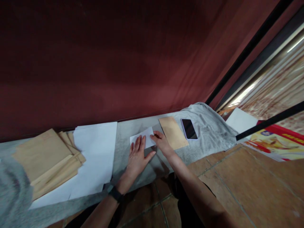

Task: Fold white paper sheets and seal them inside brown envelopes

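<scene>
A small folded white paper (pixel 147 135) lies on the grey cloth-covered table (pixel 123 133). My left hand (pixel 137 155) rests flat on its near-left part, fingers stretched out. My right hand (pixel 161 141) presses on the paper's right edge with fingers curled down; I cannot make out a grip. A brown envelope (pixel 173 132) lies just right of my right hand.
A black phone (pixel 189 129) lies beside the envelope. A stack of brown envelopes (pixel 46 158) and white sheets (pixel 95 158) sit at the left. A dark red wall (pixel 106 63) rises behind the table. Tiled floor (pixel 249 190), a white sheet (pixel 241 122) and a printed poster (pixel 275 141) are at right.
</scene>
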A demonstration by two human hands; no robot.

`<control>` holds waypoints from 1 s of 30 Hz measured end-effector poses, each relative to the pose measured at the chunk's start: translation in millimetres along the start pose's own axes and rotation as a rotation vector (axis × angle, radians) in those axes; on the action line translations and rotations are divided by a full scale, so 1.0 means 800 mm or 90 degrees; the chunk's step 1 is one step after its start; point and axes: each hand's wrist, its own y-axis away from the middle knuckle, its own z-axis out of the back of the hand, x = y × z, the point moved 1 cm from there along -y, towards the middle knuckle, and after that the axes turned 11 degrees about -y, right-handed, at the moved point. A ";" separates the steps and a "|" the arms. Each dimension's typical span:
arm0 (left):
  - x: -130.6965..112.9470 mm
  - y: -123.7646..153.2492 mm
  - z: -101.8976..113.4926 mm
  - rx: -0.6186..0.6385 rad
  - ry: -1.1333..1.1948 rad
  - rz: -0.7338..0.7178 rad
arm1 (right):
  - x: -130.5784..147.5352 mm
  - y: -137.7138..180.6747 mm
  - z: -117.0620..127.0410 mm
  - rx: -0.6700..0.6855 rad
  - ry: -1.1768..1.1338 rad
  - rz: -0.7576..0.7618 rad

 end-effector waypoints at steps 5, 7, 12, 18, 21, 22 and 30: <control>-0.001 -0.018 0.023 -0.059 0.336 0.183 | 0.026 0.019 -0.011 0.095 -0.041 0.007; 0.002 -0.027 0.032 -0.103 0.538 0.309 | 0.027 0.025 -0.012 0.048 -0.031 -0.017; -0.003 -0.033 0.037 -0.189 0.835 0.450 | 0.010 0.032 -0.010 0.001 -0.062 -0.176; 0.007 -0.017 0.023 -0.124 0.840 0.473 | 0.004 0.028 -0.005 0.013 -0.017 -0.132; 0.037 -0.014 0.022 -0.117 0.816 0.518 | 0.006 0.020 0.004 0.012 0.206 -0.083; 0.048 -0.013 0.021 -0.099 0.776 0.527 | 0.007 0.017 0.007 0.011 0.267 -0.066; 0.071 0.000 0.016 0.061 0.325 0.330 | 0.006 0.020 0.012 -0.011 0.716 0.039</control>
